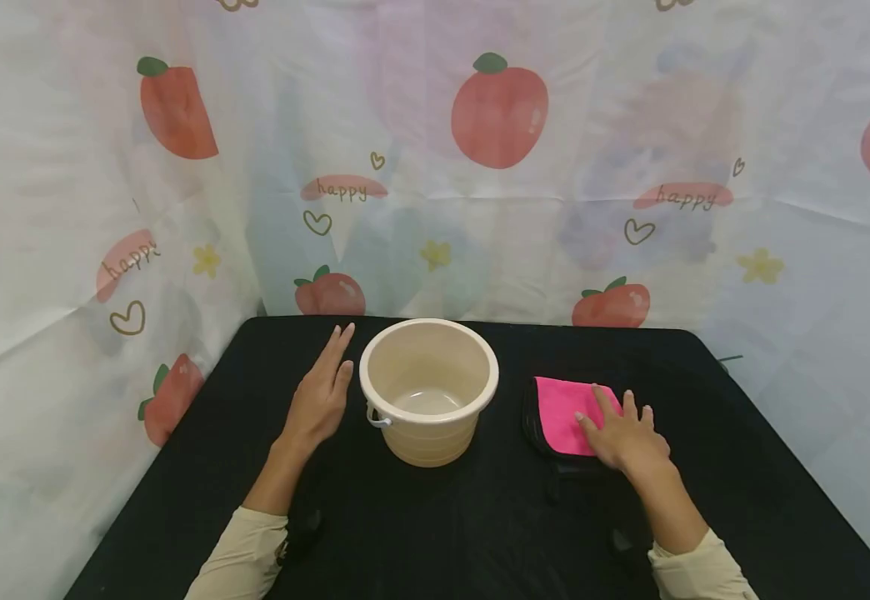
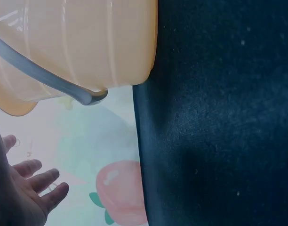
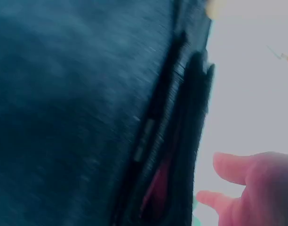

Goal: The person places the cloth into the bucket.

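In the right wrist view, a dark cloth surface [image 3: 64,94] spreads across the 9 o'clock side. A blurred, folded dark bundle [image 3: 188,127] runs from 1 o'clock down to 6, its layers slanting, with a pink sliver [image 3: 156,188] showing between them at 6. The right hand [image 3: 259,190] sits at 4 o'clock, two digits extended toward 9; whether it touches the bundle is unclear. Behind lies a pale backdrop [image 3: 247,103], with a green patch [image 3: 196,220] at 5 and a tan blur [image 3: 212,8] at 1.
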`<state>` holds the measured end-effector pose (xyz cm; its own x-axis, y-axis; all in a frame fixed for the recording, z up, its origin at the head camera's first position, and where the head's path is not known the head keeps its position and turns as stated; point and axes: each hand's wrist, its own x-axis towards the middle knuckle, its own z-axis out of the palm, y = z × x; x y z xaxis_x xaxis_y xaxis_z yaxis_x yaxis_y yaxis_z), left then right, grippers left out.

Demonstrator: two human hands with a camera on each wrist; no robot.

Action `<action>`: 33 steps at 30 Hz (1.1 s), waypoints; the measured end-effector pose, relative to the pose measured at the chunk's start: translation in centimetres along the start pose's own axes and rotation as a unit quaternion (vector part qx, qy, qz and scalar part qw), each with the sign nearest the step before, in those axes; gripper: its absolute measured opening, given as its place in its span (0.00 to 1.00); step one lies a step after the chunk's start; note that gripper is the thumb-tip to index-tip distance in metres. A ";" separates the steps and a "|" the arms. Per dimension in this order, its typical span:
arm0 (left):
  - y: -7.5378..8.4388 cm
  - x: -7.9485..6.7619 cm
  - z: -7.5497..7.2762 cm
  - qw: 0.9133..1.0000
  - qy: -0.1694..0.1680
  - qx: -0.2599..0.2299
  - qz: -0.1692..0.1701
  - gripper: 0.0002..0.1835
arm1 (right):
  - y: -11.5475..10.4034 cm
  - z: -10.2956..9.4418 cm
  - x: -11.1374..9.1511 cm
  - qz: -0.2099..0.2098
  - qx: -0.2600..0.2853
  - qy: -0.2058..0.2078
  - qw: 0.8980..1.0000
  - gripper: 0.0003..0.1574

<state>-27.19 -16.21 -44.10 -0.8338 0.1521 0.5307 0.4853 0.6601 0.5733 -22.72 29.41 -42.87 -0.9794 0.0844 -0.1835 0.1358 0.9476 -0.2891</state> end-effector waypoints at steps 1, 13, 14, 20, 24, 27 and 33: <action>0.0 0.0 0.0 1.000 -0.002 -0.007 0.002 0.30 | 0.1 -0.2 0.1 -0.002 0.003 -0.007 1.000 0.51; 0.4 0.2 0.5 0.994 -0.007 -0.090 0.055 0.32 | 1.2 -0.9 0.7 -0.066 0.067 -0.009 0.996 0.49; 0.5 0.2 0.5 0.994 -0.008 -0.095 0.057 0.33 | 1.3 -0.8 0.8 -0.067 0.070 -0.008 0.995 0.48; 1.3 0.8 0.9 0.991 -0.011 -0.117 0.059 0.33 | 1.4 -0.5 1.1 -0.068 0.071 -0.004 0.995 0.46; 1.7 1.0 1.6 0.988 -0.010 -0.140 0.062 0.28 | 1.4 -0.5 1.2 -0.062 0.067 -0.004 0.996 0.47; 2.1 1.0 2.1 0.986 -0.002 -0.157 0.064 0.28 | 1.5 -0.5 1.2 -0.058 0.072 -0.003 0.996 0.47; 2.6 0.8 3.2 0.981 0.027 -0.186 0.053 0.27 | 1.8 -0.6 1.3 -0.052 0.080 -0.004 0.995 0.48</action>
<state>-27.46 -12.05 -44.15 -0.7640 0.1598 0.6251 0.6385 0.3268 0.6968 -23.82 31.36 -43.08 -0.9884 -0.0153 -0.1514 0.0556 0.8897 -0.4532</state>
